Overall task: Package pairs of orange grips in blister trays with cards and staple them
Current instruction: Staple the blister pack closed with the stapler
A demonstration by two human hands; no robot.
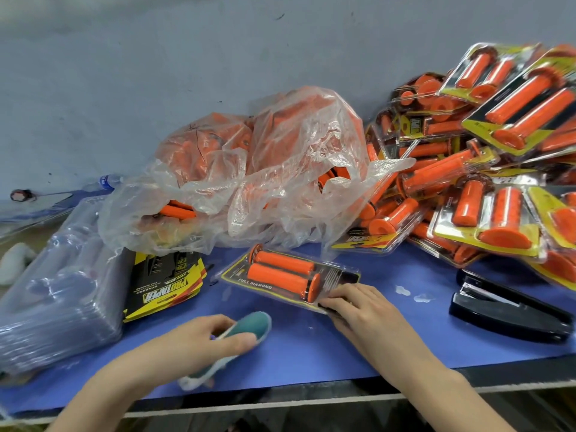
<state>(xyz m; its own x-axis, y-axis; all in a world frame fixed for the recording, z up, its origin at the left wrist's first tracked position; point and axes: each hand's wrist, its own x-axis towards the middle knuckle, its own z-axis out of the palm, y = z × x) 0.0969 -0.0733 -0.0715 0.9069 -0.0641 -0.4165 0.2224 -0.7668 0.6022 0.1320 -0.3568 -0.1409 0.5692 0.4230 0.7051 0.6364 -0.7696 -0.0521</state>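
1. resting at the far left of the blue bench (311,347) is one stack of clear blister trays (59,291), too many to count.
2. just beside it lies one stack of yellow-and-black cards (165,285), its far end tucked under one crumpled plastic bag (280,157) that holds loose grips (177,212).
3. the left hand (199,341) is near the front edge, fingers clenched round one teal-and-white cloth item (249,325).
4. one blister pack (336,277) lies flat mid-bench, with two orange grips (280,263) side by side inside over a card.
5. the right hand (358,307) has its fingers nearly straight, grasping nothing, pressing the pack's near right corner.
6. one black stapler (511,310) lies apart, further right.
7. behind it rises one heap of filled packs (483,157), too many to count.
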